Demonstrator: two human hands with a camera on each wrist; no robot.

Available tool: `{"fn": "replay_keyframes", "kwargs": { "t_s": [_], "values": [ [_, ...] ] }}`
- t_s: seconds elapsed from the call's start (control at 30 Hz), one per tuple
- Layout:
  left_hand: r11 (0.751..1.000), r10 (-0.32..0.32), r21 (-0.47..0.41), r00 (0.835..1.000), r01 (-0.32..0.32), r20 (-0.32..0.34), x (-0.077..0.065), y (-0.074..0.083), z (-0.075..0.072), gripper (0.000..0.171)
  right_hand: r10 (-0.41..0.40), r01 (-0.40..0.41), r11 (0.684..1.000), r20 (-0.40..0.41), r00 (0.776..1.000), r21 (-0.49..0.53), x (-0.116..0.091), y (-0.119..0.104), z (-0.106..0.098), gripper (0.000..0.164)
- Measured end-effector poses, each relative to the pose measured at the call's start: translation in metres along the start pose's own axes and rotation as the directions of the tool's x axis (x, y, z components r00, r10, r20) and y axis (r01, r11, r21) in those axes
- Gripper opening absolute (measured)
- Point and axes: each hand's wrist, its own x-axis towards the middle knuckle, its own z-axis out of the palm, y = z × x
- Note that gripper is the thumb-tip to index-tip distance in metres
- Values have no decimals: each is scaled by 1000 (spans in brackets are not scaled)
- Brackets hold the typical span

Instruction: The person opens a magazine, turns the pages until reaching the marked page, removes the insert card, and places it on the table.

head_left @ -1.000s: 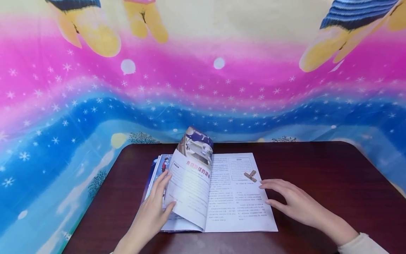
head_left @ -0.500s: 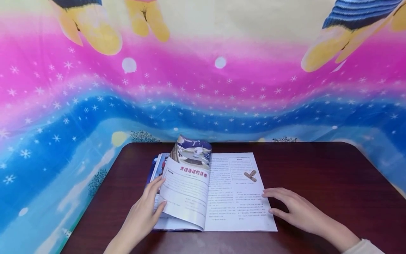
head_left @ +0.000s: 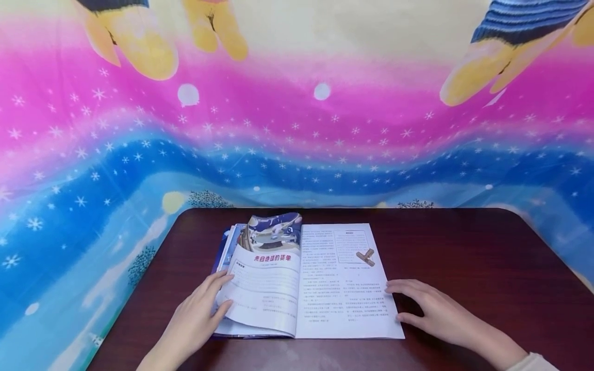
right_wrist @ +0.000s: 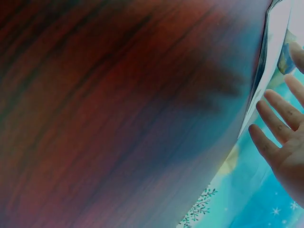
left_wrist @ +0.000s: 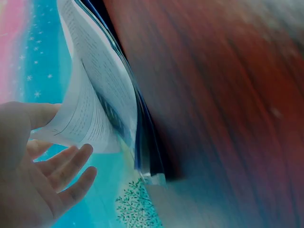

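An open magazine (head_left: 345, 309) lies on the dark wooden table, its right page flat. A lifted page (head_left: 266, 281) with a red title curves over its left side, its far end bent upward. My left hand (head_left: 192, 312) holds this page by its outer edge, between thumb and index finger, while the other fingers stand loosely spread in the left wrist view. At the magazine's right edge is my right hand (head_left: 441, 312), fingers extended and apart, the fingertips touching or just beside the paper. Its palm (right_wrist: 294, 164) shows bare in the right wrist view.
The brown table (head_left: 468, 257) extends on both sides of the magazine. Behind it hangs a pink and blue cloth (head_left: 297, 134) with a snow pattern, which also runs down the table's left side.
The page has swung left and down, from nearly upright to a low curve. My left hand has moved left and toward me with it. My right hand has shifted slightly toward me.
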Motion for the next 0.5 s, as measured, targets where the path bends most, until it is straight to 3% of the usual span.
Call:
{"fn": "replay_keyframes", "kwargs": {
  "t_s": [0.3, 0.5],
  "values": [
    [998, -35, 57, 993, 29, 113, -2, -13, -3, 54, 41, -43, 999, 100, 994, 20, 3, 3, 2, 57],
    [998, -47, 55, 987, 39, 154, 0, -23, -5, 57, 55, -60, 998, 157, 986, 25, 7, 3, 4, 67]
  ]
}}
